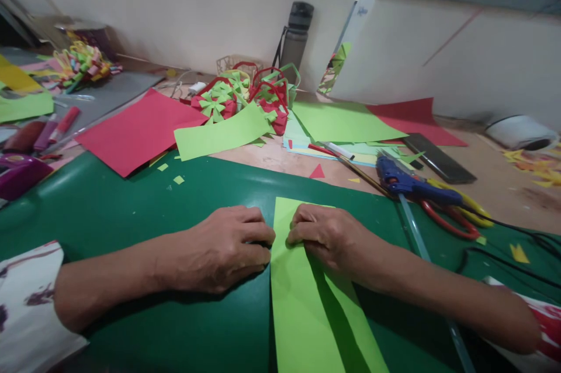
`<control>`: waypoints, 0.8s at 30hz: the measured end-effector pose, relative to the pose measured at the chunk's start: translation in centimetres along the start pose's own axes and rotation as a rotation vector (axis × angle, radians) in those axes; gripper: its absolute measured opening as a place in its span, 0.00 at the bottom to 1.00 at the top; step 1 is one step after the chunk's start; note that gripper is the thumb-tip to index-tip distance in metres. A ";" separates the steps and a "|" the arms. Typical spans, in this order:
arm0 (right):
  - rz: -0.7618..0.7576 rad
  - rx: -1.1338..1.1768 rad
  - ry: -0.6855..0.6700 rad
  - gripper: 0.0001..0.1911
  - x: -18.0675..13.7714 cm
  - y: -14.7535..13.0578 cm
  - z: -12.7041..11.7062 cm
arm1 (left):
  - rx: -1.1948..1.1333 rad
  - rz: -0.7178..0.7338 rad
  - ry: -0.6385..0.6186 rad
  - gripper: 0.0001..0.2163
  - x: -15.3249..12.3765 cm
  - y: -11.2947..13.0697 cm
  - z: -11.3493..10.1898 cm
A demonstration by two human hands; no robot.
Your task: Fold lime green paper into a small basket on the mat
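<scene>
A lime-green sheet of paper [298, 308] lies lengthwise before me on the green mat, its near end running out of view. My left hand [236, 247] is closed, with its curled fingers at the sheet's left edge; the fingertips are hidden. On the upper part of the sheet, my right hand [322, 235] is closed in a pinch, its thumb and forefinger pressed together on the paper. The right hand's shadow falls down the sheet.
A blue glue gun [414, 186] with a cord and red-and-yellow-handled scissors [456, 221] lie at the right. Behind are red paper [142, 130], small red-and-green paper baskets [219, 98], a bottle [295, 40] and a dark phone-like slab [438, 156]. A purple tool [21, 174] sits left.
</scene>
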State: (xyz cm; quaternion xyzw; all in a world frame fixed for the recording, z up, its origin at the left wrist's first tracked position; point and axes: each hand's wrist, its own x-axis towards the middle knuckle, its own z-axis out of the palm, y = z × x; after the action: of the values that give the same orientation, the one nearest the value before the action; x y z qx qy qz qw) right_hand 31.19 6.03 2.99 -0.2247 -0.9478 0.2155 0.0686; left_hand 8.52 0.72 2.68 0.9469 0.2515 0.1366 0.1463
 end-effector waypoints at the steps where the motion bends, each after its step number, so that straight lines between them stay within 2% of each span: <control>1: -0.005 -0.004 -0.007 0.14 0.1 0.1 -0.1 | 0.004 -0.002 -0.003 0.10 0.0 0.0 0.0; 5: -0.012 -0.013 -0.045 0.14 0.6 0.1 -0.4 | 0.005 0.007 0.004 0.10 0.0 0.0 -0.1; 10: 0.031 -0.069 -0.167 0.13 1.5 -0.2 -1.1 | -0.043 -0.006 0.034 0.06 -0.1 -0.3 0.3; 11: 0.038 -0.076 -0.185 0.13 1.8 -0.4 -1.3 | -0.055 -0.030 0.051 0.07 -0.1 -0.3 0.4; 13: 0.065 -0.094 -0.215 0.10 2.3 -0.7 -1.7 | -0.041 -0.105 0.063 0.14 -0.1 -0.3 0.5; 16: 0.123 -0.178 -0.284 0.06 3.1 -1.3 -2.3 | 0.059 -0.184 -0.011 0.18 0.1 -0.1 0.6; 21: 0.090 -0.234 -0.393 0.06 4.5 -2.0 -3.1 | 0.184 -0.078 -0.165 0.27 0.5 0.1 0.0; 24: 0.066 -0.214 -0.407 0.08 5.0 -2.0 -3.2 | 0.153 -0.071 -0.179 0.22 0.7 0.3 -0.4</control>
State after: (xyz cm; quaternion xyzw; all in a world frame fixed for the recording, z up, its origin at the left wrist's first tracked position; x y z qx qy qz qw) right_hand 26.66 7.91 6.94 -0.2135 -0.9517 0.1566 -0.1554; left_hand 9.12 0.96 3.32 0.9542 0.2805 0.0265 0.1003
